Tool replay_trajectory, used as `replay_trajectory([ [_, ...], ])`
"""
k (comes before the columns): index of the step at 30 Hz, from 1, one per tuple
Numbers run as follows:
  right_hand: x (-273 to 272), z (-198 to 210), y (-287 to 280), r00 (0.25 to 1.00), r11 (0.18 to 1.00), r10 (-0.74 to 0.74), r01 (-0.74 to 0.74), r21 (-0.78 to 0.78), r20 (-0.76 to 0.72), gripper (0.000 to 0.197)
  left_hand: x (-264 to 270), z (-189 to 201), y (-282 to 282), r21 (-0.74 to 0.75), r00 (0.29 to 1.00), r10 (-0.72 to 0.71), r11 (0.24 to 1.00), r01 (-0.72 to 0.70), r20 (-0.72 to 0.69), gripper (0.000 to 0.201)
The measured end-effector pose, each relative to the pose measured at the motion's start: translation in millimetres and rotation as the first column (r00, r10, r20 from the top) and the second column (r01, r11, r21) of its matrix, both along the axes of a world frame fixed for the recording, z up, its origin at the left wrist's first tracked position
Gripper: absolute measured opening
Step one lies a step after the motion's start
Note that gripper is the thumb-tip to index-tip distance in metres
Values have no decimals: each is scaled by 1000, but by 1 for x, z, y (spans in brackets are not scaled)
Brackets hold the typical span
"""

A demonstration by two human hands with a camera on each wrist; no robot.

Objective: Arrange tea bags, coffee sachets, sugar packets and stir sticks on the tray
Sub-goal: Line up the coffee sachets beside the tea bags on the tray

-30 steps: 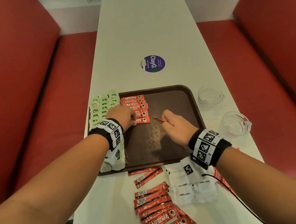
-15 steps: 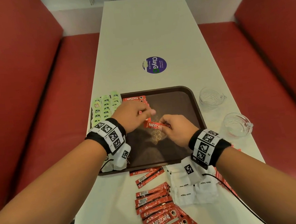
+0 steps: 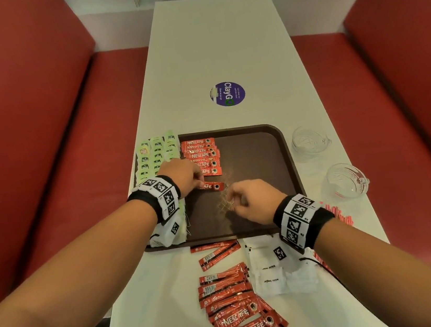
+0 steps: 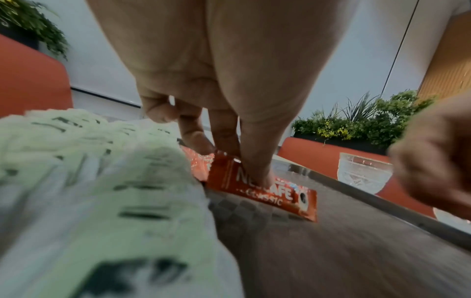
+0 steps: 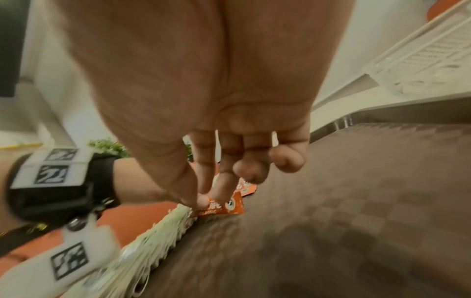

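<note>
While the left hand (image 3: 183, 175) reaches over the tray's left side, its thumb and fingertips (image 4: 265, 179) pinch the left end of a red coffee sachet (image 3: 213, 186), which lies flat on the brown tray (image 3: 257, 157) just nearer than the row already there. Along the tray's left edge runs a band of pale green tea bags (image 3: 157, 154), overlapping from the far left corner toward the near one, where the wrist hides part of it. Just right of them, at the tray's far left, a column of coffee sachets (image 3: 202, 155) lies overlapped, labels up. The held sachet sits a little apart from the nearest one of that column, slightly askew.

Over the middle of the tray hangs the right hand (image 3: 252, 202), its fingers loosely curled with nothing between them; from the right wrist view the fingertips (image 5: 251, 171) are bent under and empty.

On the white table (image 3: 215, 48), past the tray's near edge, loose coffee sachets (image 3: 231, 295) lie scattered toward the near edge, and white sugar packets (image 3: 275, 276) sit just to their right, partly under the right wrist. By the tray's near right corner, thin red sticks (image 3: 337, 214) show on the table. Along the table's right edge, beside the tray, stand two clear glass cups (image 3: 308, 141). Farther up the table's centre is a round purple sticker (image 3: 228, 93).
</note>
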State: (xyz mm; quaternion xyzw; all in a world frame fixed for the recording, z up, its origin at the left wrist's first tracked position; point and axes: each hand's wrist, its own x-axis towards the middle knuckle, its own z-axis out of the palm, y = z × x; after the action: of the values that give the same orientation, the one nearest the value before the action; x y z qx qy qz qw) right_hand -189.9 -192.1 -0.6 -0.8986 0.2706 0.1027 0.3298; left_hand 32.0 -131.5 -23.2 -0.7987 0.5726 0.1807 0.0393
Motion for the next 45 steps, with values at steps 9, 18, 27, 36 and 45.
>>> replay_trajectory([
  [9,-3,-4,25,929,931,348,-359,-71,-129,24,-3,-12,-15,-12,995,10,1000,-9,101,18],
  [18,-11,-10,47,894,886,423,-442,-138,-147,38,-10,-9,-22,70,987,-27,997,16,156,14],
  [27,-13,-13,61,856,834,437,-501,-232,-275,35,-35,21,12,-159,998,-9,987,18,56,18],
  [36,-11,-16,66,873,847,359,-453,-279,-330,29,-81,13,111,-3,944,-316,948,318,95,27],
  [45,-8,-16,79,861,824,342,-467,-321,-376,27,-95,-5,148,112,922,-309,950,291,233,33],
])
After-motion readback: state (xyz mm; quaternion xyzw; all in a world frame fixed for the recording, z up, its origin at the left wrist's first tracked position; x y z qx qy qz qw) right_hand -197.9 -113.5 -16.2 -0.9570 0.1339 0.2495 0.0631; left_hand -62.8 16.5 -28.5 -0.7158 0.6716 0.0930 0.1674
